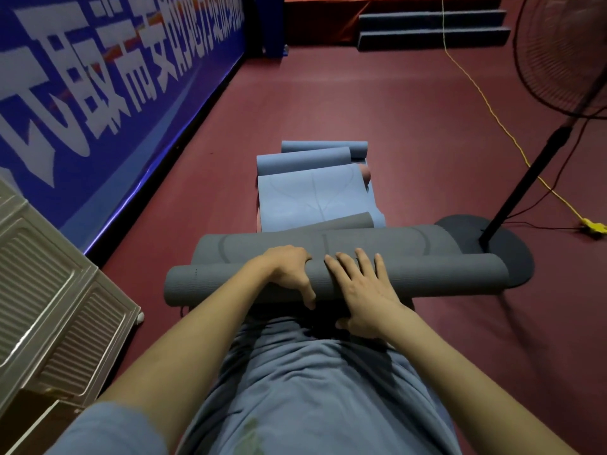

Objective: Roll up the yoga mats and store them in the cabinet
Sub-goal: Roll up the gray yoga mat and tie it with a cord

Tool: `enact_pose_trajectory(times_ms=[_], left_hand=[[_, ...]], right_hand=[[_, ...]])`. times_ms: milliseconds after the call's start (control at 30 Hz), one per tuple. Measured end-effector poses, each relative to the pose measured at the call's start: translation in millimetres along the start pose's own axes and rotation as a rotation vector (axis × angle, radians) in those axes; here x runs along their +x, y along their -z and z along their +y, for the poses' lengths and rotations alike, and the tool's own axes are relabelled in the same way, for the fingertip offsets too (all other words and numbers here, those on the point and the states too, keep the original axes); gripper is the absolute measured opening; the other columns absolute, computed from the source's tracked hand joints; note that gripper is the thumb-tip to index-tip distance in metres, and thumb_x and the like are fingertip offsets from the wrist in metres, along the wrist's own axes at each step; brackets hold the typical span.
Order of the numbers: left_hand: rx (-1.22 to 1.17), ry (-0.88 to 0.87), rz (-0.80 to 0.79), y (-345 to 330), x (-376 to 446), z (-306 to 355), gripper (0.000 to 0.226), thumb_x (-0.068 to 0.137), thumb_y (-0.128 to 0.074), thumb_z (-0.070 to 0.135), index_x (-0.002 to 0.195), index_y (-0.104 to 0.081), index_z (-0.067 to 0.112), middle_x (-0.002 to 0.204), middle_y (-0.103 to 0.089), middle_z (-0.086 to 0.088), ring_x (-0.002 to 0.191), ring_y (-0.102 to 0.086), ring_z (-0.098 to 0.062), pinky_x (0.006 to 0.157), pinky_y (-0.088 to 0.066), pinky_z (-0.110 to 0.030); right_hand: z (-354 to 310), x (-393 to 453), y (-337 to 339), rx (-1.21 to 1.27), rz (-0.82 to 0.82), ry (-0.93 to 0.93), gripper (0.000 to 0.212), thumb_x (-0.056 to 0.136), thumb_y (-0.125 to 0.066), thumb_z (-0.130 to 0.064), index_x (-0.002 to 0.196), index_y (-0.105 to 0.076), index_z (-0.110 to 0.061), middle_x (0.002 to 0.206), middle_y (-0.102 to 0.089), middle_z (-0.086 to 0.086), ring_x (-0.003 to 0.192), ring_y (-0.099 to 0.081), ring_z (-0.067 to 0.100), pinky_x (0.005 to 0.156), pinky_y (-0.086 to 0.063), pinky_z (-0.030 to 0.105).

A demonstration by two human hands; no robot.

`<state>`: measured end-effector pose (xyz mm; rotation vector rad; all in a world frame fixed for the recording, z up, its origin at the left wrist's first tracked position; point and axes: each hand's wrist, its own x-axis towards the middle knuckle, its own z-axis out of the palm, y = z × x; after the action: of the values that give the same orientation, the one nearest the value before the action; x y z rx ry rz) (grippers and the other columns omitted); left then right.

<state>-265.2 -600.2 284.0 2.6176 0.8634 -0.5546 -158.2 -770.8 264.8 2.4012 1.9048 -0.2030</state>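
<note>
A grey yoga mat (427, 274) lies across the floor just in front of me, its near end wound into a thick roll. My left hand (290, 272) grips the roll near its middle, fingers curled over the top and thumb down the front. My right hand (364, 290) lies on the roll beside it, fingers spread over the top and thumb tucked under the near side. Beyond it a light blue mat (308, 195) lies partly unrolled, with a blue-grey roll (325, 147) at its far end. The beige cabinet (49, 290) stands at my left.
A blue banner wall (115, 93) runs along the left. A standing fan's pole (525, 182) and round dark base (466, 231) sit right behind the grey mat's right end. A yellow cable (486, 103) crosses the red floor. Dark steps (433, 24) are at the back.
</note>
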Motion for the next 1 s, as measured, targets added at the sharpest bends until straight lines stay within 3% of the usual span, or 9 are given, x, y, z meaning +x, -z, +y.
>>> enact_pose_trajectory(times_ms=[200,333,433,567,700,867,1000], left_hand=[[0.055,0.021,0.145,-15,-8,0,0.094,0.048,-0.085,0.072,0.124,-0.054,0.028,0.114,-0.065,0.005,0.096,-0.059,-0.021,0.078,-0.048,-0.036],[0.07,-0.027,0.262,-20,-8,-3,0.114,0.045,-0.082,0.077,0.141,-0.047,0.026,0.13,-0.043,0.0,0.123,-0.04,-0.022,0.104,-0.04,-0.039],[0.056,-0.07,0.353,-21,-8,-8,0.118,0.047,-0.081,0.075,0.146,-0.04,0.026,0.13,-0.04,0.002,0.122,-0.036,-0.021,0.106,-0.039,-0.038],[0.081,-0.176,0.5,-33,-13,-22,0.1,0.06,-0.072,0.075,0.14,-0.045,0.022,0.123,-0.05,0.003,0.114,-0.046,-0.02,0.097,-0.046,-0.04],[-0.045,-0.072,0.501,-26,-18,-32,0.1,0.055,-0.075,0.086,0.128,-0.053,0.02,0.119,-0.06,0.002,0.107,-0.057,-0.02,0.09,-0.05,-0.037],[0.332,0.003,0.543,-40,-19,-8,0.089,0.049,-0.079,0.083,0.106,-0.05,0.022,0.107,-0.064,0.003,0.1,-0.061,-0.021,0.086,-0.04,-0.036],[0.343,0.04,0.55,-42,-14,-7,0.09,0.05,-0.082,0.078,0.111,-0.049,0.021,0.111,-0.062,0.004,0.104,-0.06,-0.02,0.088,-0.038,-0.035]], right_hand=[[1,0,-9,-0.002,-0.048,-0.007,0.125,0.082,-0.072,-0.059,0.158,0.022,-0.027,0.168,0.013,0.005,0.153,0.021,0.04,0.121,0.012,0.063],[2,11,-8,0.008,-0.101,-0.002,0.126,0.08,-0.075,-0.052,0.158,0.02,-0.028,0.168,0.011,0.005,0.153,0.019,0.04,0.121,0.013,0.063],[6,22,0,0.011,-0.132,0.012,0.129,0.075,-0.08,-0.054,0.159,0.013,-0.027,0.165,0.0,0.004,0.154,0.008,0.039,0.121,0.009,0.062],[12,38,9,0.012,-0.152,0.047,0.129,0.067,-0.087,-0.052,0.159,0.001,-0.027,0.159,-0.018,0.005,0.148,-0.016,0.036,0.122,-0.004,0.061],[14,55,21,-0.003,-0.179,0.059,0.128,0.062,-0.091,-0.054,0.158,-0.009,-0.029,0.154,-0.029,0.006,0.139,-0.031,0.036,0.117,-0.02,0.058],[16,66,25,0.0,-0.214,0.049,0.131,0.055,-0.093,-0.058,0.157,-0.015,-0.03,0.152,-0.035,0.004,0.136,-0.037,0.034,0.113,-0.028,0.056],[17,69,21,-0.033,-0.141,0.039,0.124,0.054,-0.096,-0.051,0.153,-0.024,-0.03,0.146,-0.043,0.001,0.131,-0.044,0.031,0.108,-0.033,0.054]])
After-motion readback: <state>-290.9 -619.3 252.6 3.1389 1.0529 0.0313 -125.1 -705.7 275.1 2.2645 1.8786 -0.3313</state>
